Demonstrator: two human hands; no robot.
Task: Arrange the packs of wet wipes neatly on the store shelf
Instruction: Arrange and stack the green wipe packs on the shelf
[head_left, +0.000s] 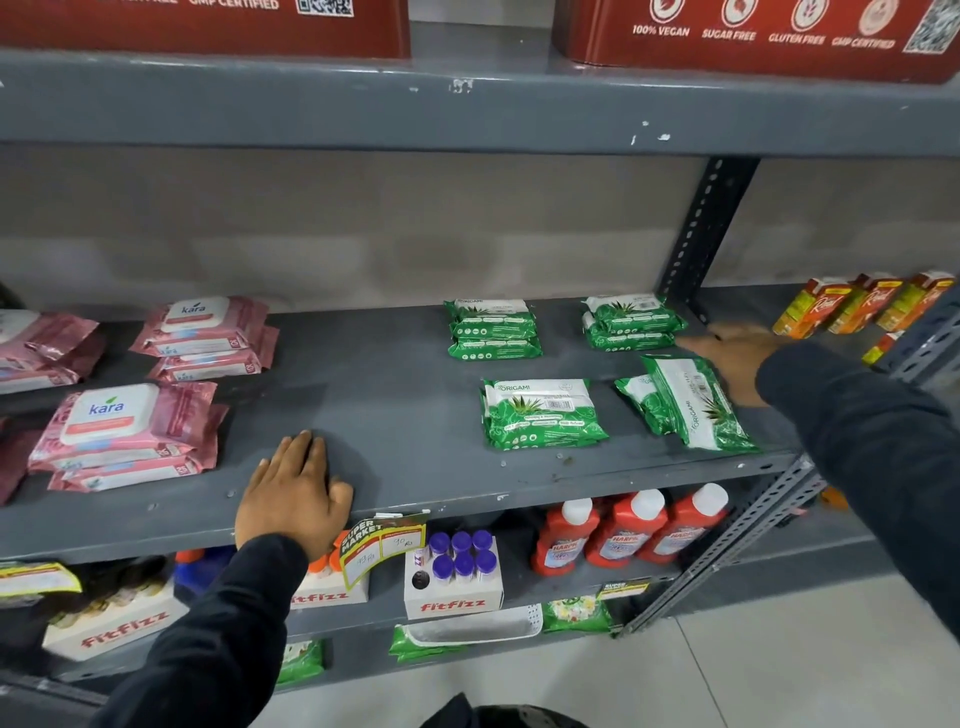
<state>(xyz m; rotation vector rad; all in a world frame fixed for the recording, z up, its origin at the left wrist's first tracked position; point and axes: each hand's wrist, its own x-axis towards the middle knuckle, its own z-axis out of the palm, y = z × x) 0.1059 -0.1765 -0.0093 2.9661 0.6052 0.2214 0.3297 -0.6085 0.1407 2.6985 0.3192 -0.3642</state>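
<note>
On the grey metal shelf (363, 395), seen from the head view, the skewed green-and-white plastic wipes pack (693, 402) lies just left of the right hand (740, 358), its long axis running diagonally, unlike its squared neighbours. That grip is spread and holding nothing (blurred, fingertips hard to read). The left hand (293, 496) rests flat and unloaded, well apart. A dark sleeve hides the shelf's right corner.
</note>
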